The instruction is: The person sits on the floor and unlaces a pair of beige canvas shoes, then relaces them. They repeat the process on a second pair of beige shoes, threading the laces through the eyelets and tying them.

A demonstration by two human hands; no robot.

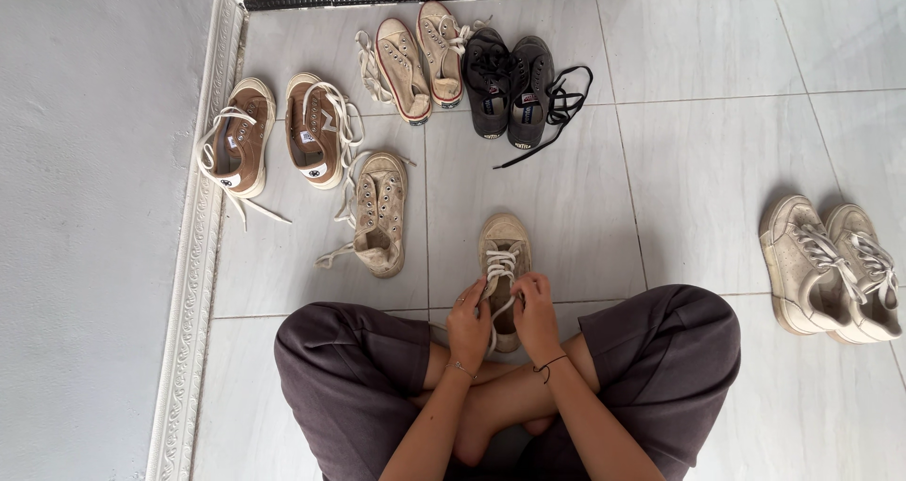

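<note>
A person sits cross-legged on the tiled floor (717,160), with a beige sneaker (504,254) standing just in front of the crossed legs, toe pointing away. Both hands work at its white lace (500,266). The left hand (469,322) has its grip closed on a strand beside the shoe's opening, fingers pinched together. The right hand (534,313) is closed on the lace too, on the other side, touching the shoe's upper edge.

The lace already crosses through the eyelets over the front and middle of the shoe, so the threading looks mostly done; the ends near the ankle seem loose in the fingers, and I see no finished bow.

Its likely partner, another beige sneaker (379,214), lies near on the left with laces trailing loose. Further off stand a brown pair (274,134) by the wall (94,207), a cream pair with red trim (421,54), a black pair (510,86) with a lace spilling out, and a white pair (830,266) well apart on the right, laced up.
</note>
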